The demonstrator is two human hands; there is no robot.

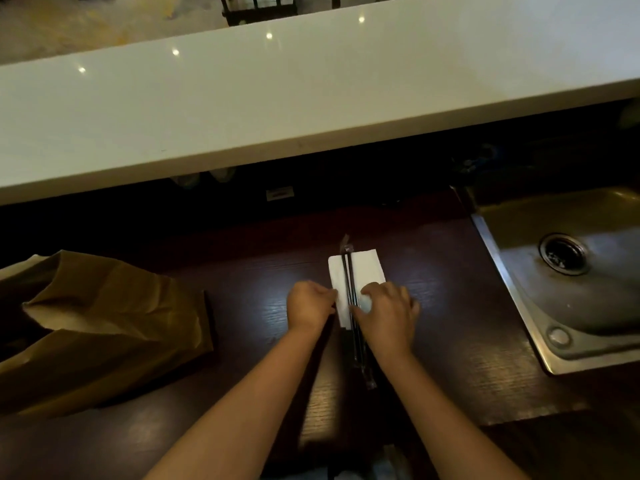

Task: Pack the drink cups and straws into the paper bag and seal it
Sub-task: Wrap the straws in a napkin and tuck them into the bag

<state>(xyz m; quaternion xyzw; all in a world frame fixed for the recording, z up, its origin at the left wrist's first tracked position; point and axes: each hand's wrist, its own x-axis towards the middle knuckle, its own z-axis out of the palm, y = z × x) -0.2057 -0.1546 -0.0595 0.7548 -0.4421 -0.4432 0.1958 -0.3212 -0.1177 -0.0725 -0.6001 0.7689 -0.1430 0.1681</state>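
Straw-bundling step — two long dark wrapped straws [350,289] lying along a white folded paper napkin [360,271], centre frame on dark wood tabletop [450,306]. Left hand [309,304] curled, pinching napkin's left edge; right hand [387,311] curled over right edge, pressing on straws. Next, likely: fold, lift, carry to crumpled brown paper bag [114,327] — lower left, mouth open. Cups not in view.

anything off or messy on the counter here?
Nothing spilled or damaged. The paper bag is creased and slumps on its side at the left, mouth open. Both hands, left hand and right hand, rest on a white napkin with the wrapped straws lying along it. No cups in view.
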